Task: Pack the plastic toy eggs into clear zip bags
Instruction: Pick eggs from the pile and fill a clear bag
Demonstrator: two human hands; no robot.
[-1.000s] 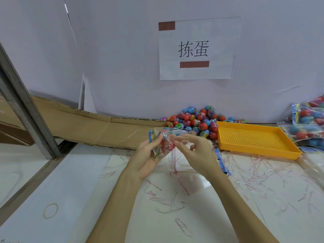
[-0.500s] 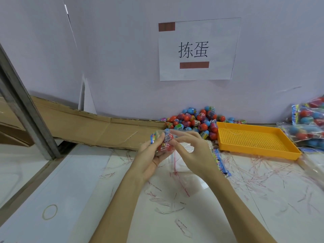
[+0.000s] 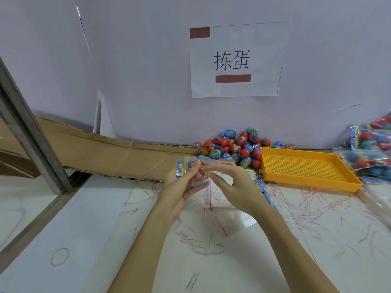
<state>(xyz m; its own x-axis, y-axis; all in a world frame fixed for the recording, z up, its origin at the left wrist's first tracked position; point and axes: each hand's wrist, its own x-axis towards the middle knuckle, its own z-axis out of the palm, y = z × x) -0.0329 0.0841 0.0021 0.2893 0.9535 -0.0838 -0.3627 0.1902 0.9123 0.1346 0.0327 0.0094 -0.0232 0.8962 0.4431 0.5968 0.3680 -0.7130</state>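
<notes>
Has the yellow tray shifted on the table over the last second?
No. The yellow tray keeps its place: its left edge sits beside the pile of toy eggs, as before, below the paper sign on the wall.

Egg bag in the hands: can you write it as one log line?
left hand: holds clear zip bag of toy eggs | right hand: pinches bag top

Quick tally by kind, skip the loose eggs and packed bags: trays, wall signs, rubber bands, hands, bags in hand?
Yellow tray: 1
Wall sign: 1
Rubber band: 1
Hands: 2, left hand and right hand
Clear bag in hand: 1
Total: 6
</notes>
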